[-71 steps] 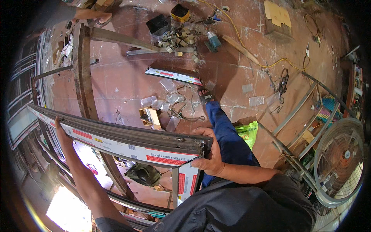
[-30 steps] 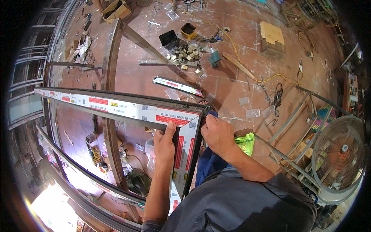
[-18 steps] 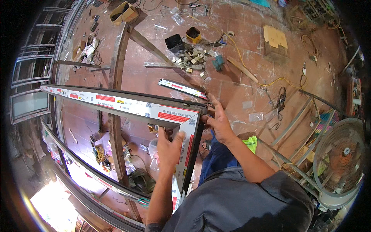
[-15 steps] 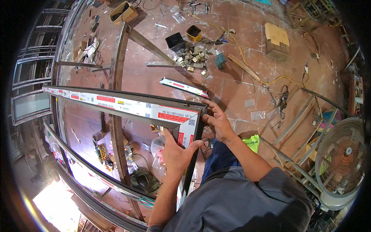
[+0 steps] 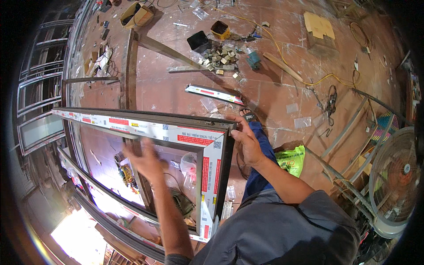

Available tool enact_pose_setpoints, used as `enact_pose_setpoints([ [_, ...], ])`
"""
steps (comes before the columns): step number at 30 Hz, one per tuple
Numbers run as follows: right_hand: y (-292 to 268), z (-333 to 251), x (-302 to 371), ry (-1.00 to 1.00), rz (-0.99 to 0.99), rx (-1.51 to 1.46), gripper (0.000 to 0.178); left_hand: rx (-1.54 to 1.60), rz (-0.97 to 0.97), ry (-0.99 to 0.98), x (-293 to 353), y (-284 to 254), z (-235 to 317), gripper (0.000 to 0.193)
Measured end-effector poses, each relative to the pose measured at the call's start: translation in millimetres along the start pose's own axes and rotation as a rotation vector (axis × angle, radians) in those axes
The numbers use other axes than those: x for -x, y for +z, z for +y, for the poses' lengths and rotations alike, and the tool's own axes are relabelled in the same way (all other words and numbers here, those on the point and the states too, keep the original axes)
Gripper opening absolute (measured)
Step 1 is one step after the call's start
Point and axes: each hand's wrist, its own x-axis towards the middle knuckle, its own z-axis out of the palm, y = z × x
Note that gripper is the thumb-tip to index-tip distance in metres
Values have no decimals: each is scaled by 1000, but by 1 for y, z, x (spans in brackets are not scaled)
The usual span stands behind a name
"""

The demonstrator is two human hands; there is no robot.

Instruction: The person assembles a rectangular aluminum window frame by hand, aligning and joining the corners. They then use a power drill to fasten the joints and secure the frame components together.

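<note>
A dark metal window frame (image 5: 185, 138), covered with white and red protective film, lies in front of me, its mitred corner nearest my body. My right hand (image 5: 248, 143) grips that corner from the right, fingers over the outer edge. Off to the left, my left hand (image 5: 149, 162) hovers over the frame's opening, below the long upper bar. It is blurred by motion, but its fingers look spread and nothing shows in them. A brown steel support bar (image 5: 128, 75) runs beneath the frame.
A short film-covered profile (image 5: 214, 93) lies on the floor beyond the frame. Farther off are a black bin (image 5: 198, 41), a yellow bucket (image 5: 220, 30) and a pile of small metal blocks (image 5: 221, 57). At the right stand a large fan (image 5: 393, 176) and metal legs. A yellow hose (image 5: 276, 51) crosses the floor.
My left hand has let go of the frame's near corner and moved left over the opening. My right hand stays on the corner. The view has shifted slightly.
</note>
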Motion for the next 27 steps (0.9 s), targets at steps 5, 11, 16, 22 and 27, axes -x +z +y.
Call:
enact_pose_setpoints([
  [5,-8,-8,15,276,171,-250,72,-61,71,-383,-201,-40,-86,103],
  [11,-51,-39,20,507,550,-257,78,455,-295,-609,-331,-66,-175,92],
  [16,-25,-21,2,619,670,-210,75,511,-300,-662,-354,-66,-177,72],
  [22,25,-2,-46,692,489,-512,74,565,-227,-622,-335,-52,-155,63],
  [27,29,-13,-54,804,462,-450,71,412,-128,-558,-316,-68,-165,69],
])
